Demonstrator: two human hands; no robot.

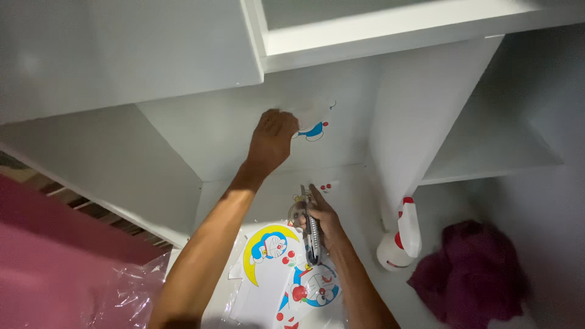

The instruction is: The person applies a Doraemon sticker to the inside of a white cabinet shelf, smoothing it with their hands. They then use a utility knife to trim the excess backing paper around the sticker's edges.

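Two hands are showing, both yours: your left hand (272, 139) is reaching up and pressing flat against the white back panel (213, 131) of the cabinet, its fingers spread over one cartoon sticker (314, 125), a blue, white and red figure that is peeking out just to the right of your fingertips. Your right hand (320, 219) is sitting lower and closer to you, closed around one utility knife (311, 228), whose grey body is running down through your fist while the blade end is pointing up toward the panel. One sticker sheet (283, 268) is lying on the white shelf (359, 195) directly under your right wrist, and on it you are seeing two large cartoon figures, one with a yellow crescent and one in blue below it, plus a few small red pieces. One white spray bottle (399, 240) with a red collar is standing to the right of your right hand, near it but not touching. One dark red cloth (475, 274) is lying bunched farther right. One crumpled sheet of clear plastic (131, 289) is lying at the lower left, beside your left forearm.
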